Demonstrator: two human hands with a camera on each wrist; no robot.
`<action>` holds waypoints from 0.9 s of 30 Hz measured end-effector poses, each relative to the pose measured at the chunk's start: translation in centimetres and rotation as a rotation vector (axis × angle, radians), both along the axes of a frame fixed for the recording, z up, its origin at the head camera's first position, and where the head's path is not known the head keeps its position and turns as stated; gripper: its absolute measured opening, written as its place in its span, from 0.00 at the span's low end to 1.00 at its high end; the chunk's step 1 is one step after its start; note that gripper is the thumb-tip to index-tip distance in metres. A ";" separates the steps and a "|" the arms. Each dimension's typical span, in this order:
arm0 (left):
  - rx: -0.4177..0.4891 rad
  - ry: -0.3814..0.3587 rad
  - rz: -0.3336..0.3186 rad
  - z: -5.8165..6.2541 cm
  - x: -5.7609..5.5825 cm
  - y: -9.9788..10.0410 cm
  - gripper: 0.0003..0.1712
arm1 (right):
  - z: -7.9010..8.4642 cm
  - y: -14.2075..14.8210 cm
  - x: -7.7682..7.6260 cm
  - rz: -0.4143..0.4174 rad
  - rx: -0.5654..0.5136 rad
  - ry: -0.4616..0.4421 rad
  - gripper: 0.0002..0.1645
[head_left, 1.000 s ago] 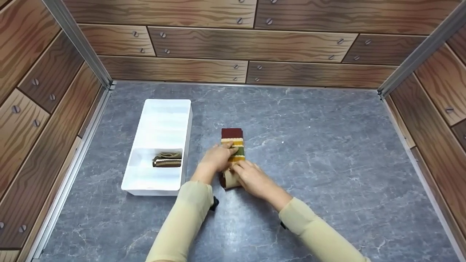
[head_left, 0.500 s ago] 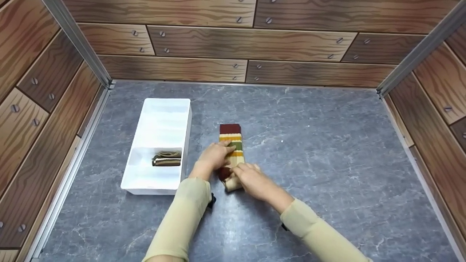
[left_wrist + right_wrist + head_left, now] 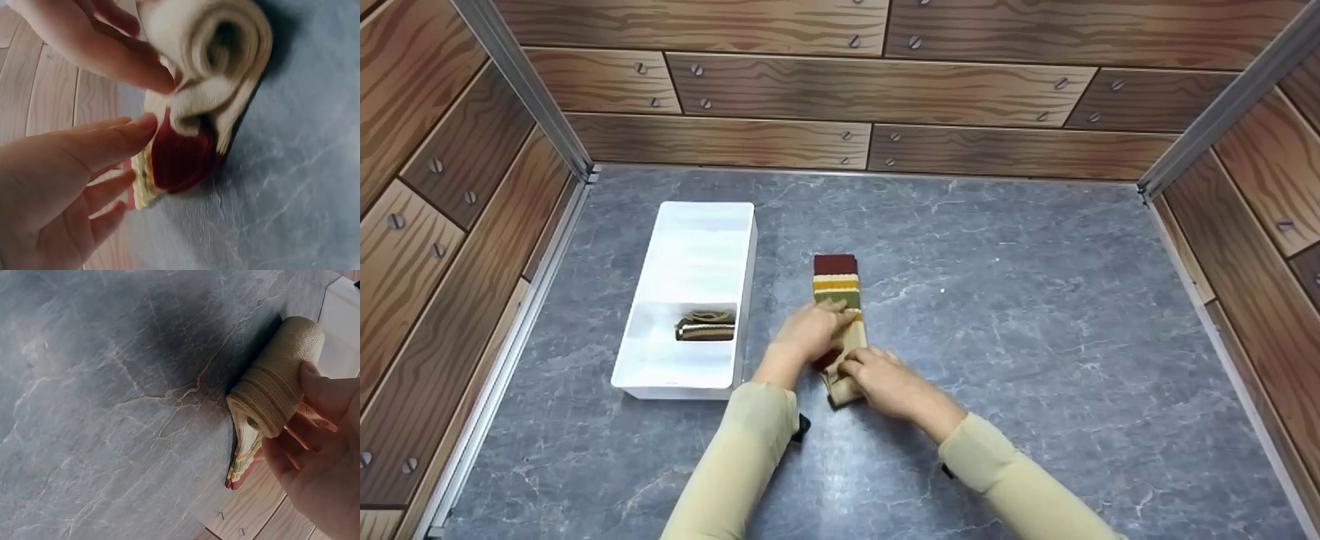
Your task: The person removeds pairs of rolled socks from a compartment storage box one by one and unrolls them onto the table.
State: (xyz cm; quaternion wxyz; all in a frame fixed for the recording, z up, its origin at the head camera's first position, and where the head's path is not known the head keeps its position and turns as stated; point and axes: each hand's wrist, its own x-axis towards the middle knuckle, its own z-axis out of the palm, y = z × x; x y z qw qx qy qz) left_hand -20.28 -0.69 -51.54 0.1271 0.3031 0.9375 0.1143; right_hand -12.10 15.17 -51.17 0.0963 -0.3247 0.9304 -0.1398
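Observation:
A striped knit sock (image 3: 835,264) lies lengthwise on the grey surface, with its dark red cuff at the far end. Its near part is wound into a cream roll (image 3: 275,377), whose spiral end shows in the left wrist view. Beside the roll, a dark red heel patch (image 3: 183,157) bulges out. My left hand (image 3: 811,330) lies over the sock's middle, fingers extended, with a fingertip at the cloth by the heel. My right hand (image 3: 889,382) holds the roll, thumb on top and fingers curled along its other side.
To the left stands a white compartment tray (image 3: 746,262); a folded brown striped bundle (image 3: 705,330) sits in one of its sections. Wood-patterned walls (image 3: 780,90) with metal corner posts enclose the grey surface at the back and sides.
The roll has shifted slightly toward me, and the dark red heel has come into sight beside it. My left hand has slid a little nearer along the sock; the right stays on the roll.

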 end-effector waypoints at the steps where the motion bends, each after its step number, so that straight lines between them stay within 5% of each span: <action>1: 0.000 -0.017 -0.004 -0.1 0.1 0.0 0.32 | 0.0 0.0 0.0 -0.003 0.005 -0.004 0.17; 11: -0.052 -0.048 -0.006 -0.5 -0.7 -0.2 0.36 | 0.2 0.3 0.8 0.016 0.010 0.058 0.15; 20: -0.014 -0.017 -0.013 -0.7 -1.1 -0.5 0.35 | -0.3 0.6 2.1 0.071 0.069 0.148 0.23; 27: -0.020 -0.020 -0.008 -0.6 -1.1 -0.3 0.36 | -0.9 0.9 2.8 0.074 -0.029 0.140 0.26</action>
